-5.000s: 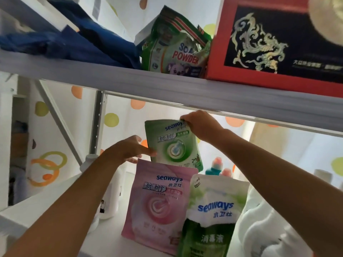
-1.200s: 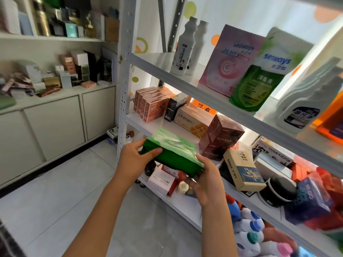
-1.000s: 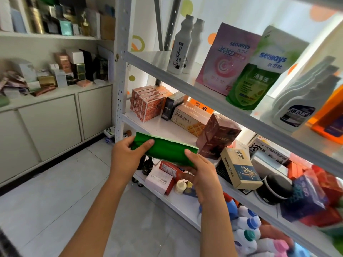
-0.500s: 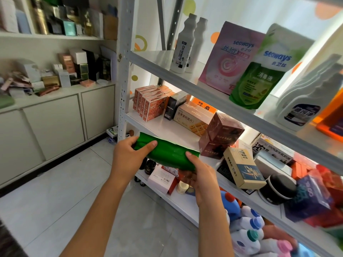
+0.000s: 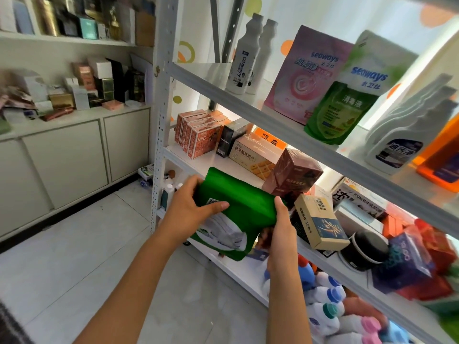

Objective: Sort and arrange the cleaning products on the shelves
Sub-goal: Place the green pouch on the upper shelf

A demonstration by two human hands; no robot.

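Before shelf rack point(image 5: 159, 120): left hand point(image 5: 188, 207), right hand point(image 5: 283, 227) both gripping green pouch point(image 5: 238, 207), forearms extended.

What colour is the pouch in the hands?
Green, with a white patch lower down; head view shows the pouch.

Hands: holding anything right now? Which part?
Both hold one green pouch. The left hand grips its left edge, thumb across the front; the right hand grips its right edge.
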